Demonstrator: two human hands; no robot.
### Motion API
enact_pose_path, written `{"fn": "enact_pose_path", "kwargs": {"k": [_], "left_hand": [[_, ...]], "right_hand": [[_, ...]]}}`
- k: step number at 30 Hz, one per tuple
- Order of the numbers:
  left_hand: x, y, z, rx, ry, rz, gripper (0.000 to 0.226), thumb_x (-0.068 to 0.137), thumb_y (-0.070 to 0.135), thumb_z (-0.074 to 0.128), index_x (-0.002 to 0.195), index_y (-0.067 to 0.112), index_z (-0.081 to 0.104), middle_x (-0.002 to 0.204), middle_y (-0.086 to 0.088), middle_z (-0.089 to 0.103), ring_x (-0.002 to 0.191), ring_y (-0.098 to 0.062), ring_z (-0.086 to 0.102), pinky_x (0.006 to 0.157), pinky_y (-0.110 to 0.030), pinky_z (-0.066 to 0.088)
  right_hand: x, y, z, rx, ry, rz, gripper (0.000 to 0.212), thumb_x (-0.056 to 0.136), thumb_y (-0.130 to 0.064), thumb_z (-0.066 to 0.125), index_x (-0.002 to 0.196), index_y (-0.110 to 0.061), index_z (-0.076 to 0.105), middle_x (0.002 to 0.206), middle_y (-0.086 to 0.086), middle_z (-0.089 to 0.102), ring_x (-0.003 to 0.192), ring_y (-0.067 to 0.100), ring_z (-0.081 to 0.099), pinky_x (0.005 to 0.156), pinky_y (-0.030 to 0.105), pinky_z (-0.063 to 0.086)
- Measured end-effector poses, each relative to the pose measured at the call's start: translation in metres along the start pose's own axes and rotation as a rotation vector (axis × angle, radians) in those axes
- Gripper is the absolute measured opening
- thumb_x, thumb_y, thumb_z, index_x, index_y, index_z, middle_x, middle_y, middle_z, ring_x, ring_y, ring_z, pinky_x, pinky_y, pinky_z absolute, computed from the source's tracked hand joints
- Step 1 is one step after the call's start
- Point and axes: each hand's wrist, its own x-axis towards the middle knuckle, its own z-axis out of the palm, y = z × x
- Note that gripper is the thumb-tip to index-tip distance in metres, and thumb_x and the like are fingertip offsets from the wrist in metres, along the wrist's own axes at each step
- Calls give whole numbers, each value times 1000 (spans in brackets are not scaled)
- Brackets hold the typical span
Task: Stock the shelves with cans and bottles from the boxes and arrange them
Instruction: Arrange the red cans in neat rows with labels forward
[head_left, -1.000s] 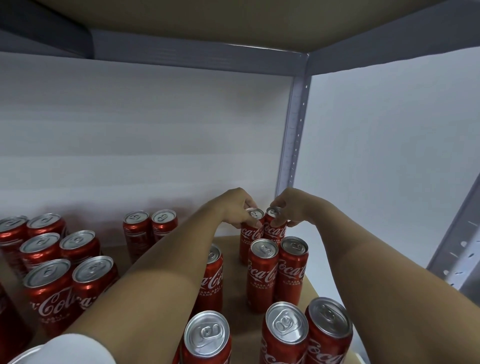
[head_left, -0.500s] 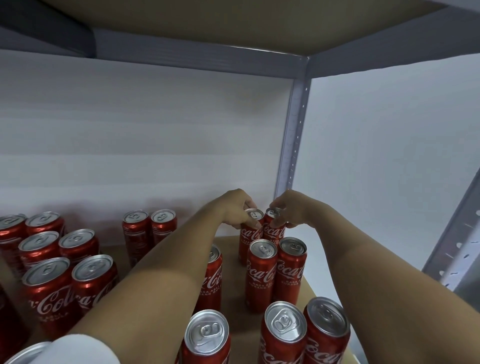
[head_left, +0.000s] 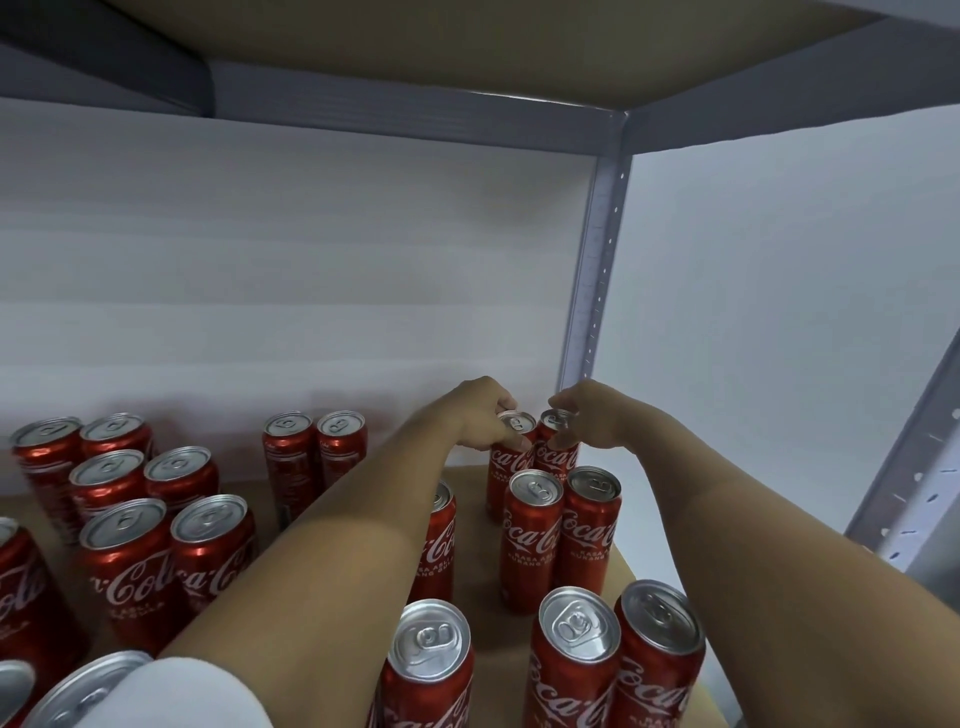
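Note:
Tall red cola cans stand upright on a brown shelf board (head_left: 467, 480). At the back right corner two cans stand side by side. My left hand (head_left: 480, 415) pinches the top rim of the left can (head_left: 509, 460). My right hand (head_left: 592, 415) pinches the top rim of the right can (head_left: 558, 457). In front of them stands a pair of cans (head_left: 561, 535), and nearer still another pair (head_left: 613, 660). My left forearm hides part of a can (head_left: 439, 545) in the middle.
More cans stand in pairs at the left (head_left: 156, 556) and at the back (head_left: 314, 452). A grey metal upright (head_left: 597, 270) rises at the back right corner, another upright (head_left: 919, 467) at the right. White walls close the back and right side. The upper shelf (head_left: 467, 47) hangs overhead.
Both hands stay on the tops of the two back cans; the fingers have shifted slightly. The cans stand where they were.

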Motion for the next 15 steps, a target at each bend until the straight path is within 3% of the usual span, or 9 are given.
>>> {"fn": "enact_pose_path", "kwargs": {"k": [4,9,15], "left_hand": [[-11,-7,-13,35,7,10,95,73,38,92,152,11,45,149,-5,56,134,-22,55,113,-42,44],[-37,-30,-57,69,60,10,78,78,31,89,146,12,55,141,-4,63,125,-18,62,109,-38,48],[-80,-77,-123,206,168,-105,70,78,28,90,139,12,61,134,-4,68,119,-18,65,107,-38,49]], "right_hand": [[0,-15,-3,73,30,-27,72,80,-11,77,146,-10,49,146,6,55,135,25,50,111,39,42],[5,-61,3,122,102,-142,63,80,-16,75,140,-16,57,141,2,58,132,21,53,107,34,44],[19,-135,25,182,22,-241,51,80,-13,79,130,-13,67,132,2,65,123,19,58,99,26,45]]}}
